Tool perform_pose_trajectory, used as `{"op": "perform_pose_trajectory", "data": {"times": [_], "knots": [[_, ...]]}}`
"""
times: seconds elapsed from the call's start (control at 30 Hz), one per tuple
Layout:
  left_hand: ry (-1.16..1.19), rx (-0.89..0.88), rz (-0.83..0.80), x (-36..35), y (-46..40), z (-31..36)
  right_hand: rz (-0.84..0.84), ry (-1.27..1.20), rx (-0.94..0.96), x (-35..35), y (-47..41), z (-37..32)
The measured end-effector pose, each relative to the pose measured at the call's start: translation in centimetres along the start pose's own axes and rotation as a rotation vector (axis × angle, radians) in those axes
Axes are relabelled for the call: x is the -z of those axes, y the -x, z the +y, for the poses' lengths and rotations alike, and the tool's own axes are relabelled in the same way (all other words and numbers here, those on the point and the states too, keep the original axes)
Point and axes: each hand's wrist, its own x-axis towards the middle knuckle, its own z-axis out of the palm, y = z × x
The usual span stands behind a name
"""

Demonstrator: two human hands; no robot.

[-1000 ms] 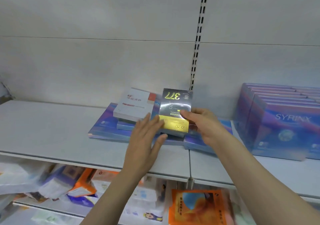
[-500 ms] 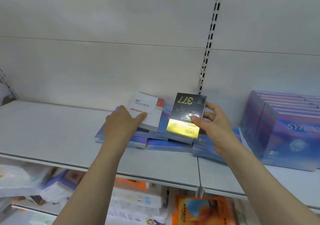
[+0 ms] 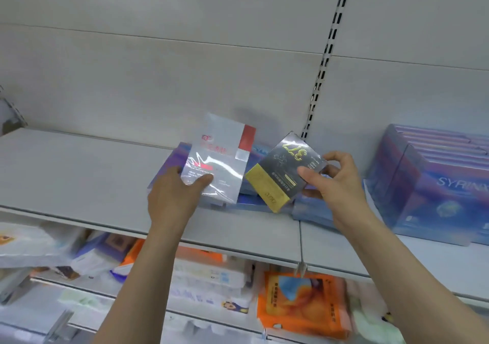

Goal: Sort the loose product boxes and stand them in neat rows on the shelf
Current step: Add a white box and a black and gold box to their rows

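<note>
Sorting under way, far from finished. Left hand (image 3: 172,200) gripping a white box (image 3: 219,158) with a red corner patch, thumb across its glossy front, fingers hidden behind; box lifted and tilted, hanging just above the left part of the pile of blue boxes (image 3: 254,200). Right hand (image 3: 336,185) pinching a black and gold box (image 3: 285,170) marked with gold numerals, thumb on the face, fingers curled round the far edge; that box also raised, slanted with its gold end downward, hovering over the right part of the same pile. Pile itself lying flat and jumbled on the shelf (image 3: 79,169), at the middle near the slotted upright (image 3: 321,79) of the back wall; exact count of boxes in the pile not readable, at least 3 edges showing. Right of the pile, a row of matching blue SYRINX boxes (image 3: 434,182) already standing on edge, faces forward, packed close: apparently the 1 finished row. Left of the pile, a long bare stretch of shelf, likely room for further rows. Judged from this: 2 odd boxes pulled clear of the heap and separated by kind, neither yet set down or stood up; the flat blue ones beneath not yet raised and lined up, probably alongside the standing row. Below the pile, a lower shelf with soft packets (image 3: 301,306), orange and white, blurred and seemingly outside the job.
</note>
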Motion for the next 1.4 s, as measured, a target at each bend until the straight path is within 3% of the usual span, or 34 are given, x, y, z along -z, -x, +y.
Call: {"op": "perform_pose_trajectory", "data": {"times": [0.07, 0.17, 0.23, 0.4, 0.67, 0.87, 1.13, 1.4], "knots": [[0.126, 0.028, -0.062, 0.0, 1.6, -0.8, 0.012, -0.03, 0.01, 0.8, 1.0, 0.1], [0.554, 0.181, -0.089, -0.2, 5.4, -0.6, -0.003, -0.074, -0.006, 2.9, 3.1, 0.2], [0.721, 0.232, -0.079, -0.6, 8.5, 0.1, -0.024, -0.078, -0.006, 5.1, 4.5, -0.1], [0.972, 0.118, -0.205, -3.2, 17.6, 5.0, -0.054, -0.073, 0.064, 13.6, 8.9, -1.3], [1.022, 0.089, -0.461, -10.1, 32.9, 14.4, 0.249, -0.107, -0.017, 32.8, 17.5, -1.7], [0.945, 0.086, -0.545, -14.5, 40.2, 19.4, 0.331, -0.138, -0.074, 43.4, 21.5, -1.5], [0.938, -0.028, -0.695, -20.0, 43.1, 25.8, 0.436, -0.124, -0.074, 51.3, 20.6, -1.0], [1.02, -0.04, -0.677, -29.6, 42.3, 31.9, 0.542, 0.052, -0.053, 59.1, 14.4, -0.5]]}}
